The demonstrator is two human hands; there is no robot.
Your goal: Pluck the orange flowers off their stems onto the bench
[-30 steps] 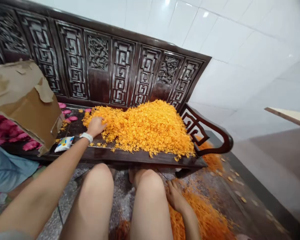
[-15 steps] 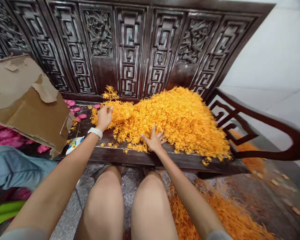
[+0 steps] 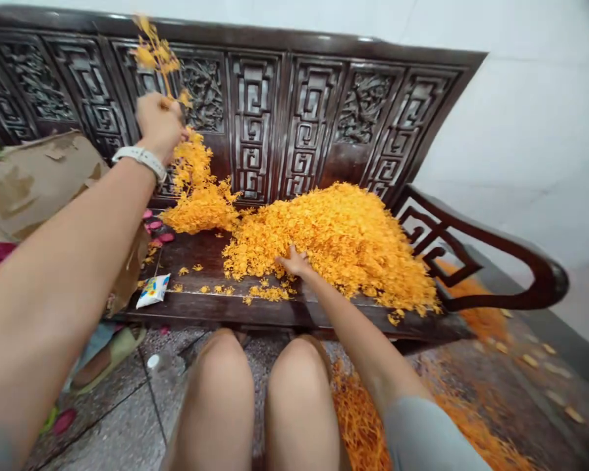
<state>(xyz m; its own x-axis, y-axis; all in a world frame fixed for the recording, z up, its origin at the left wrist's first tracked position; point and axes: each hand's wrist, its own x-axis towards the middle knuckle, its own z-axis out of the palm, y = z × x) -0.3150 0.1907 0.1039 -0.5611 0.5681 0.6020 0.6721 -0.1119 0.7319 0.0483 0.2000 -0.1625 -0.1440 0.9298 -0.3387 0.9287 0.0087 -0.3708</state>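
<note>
My left hand (image 3: 160, 124), with a white watch strap on the wrist, is raised in front of the carved backrest and shut on a stringy clump of orange-yellow flower petals (image 3: 196, 190). The clump trails down to the bench seat. My right hand (image 3: 294, 263) rests at the front edge of a large heap of the same petals (image 3: 341, 245), its fingertips sunk in and nothing visibly held. Loose petals lie scattered on the dark wooden seat (image 3: 201, 311).
The bench's carved dark-wood backrest (image 3: 314, 131) stands behind the heap, with a curved armrest (image 3: 471, 255) at right. Torn cardboard (image 3: 34, 183) leans at left, near pink petals (image 3: 154, 226) and a small printed packet (image 3: 153, 291). Orange petals cover the floor (image 3: 358, 418) beside my knees.
My left hand has risen from the heap's left end, lifting a long clump of petals. That end of the heap has pulled apart, and my right hand stays at the heap's front.
</note>
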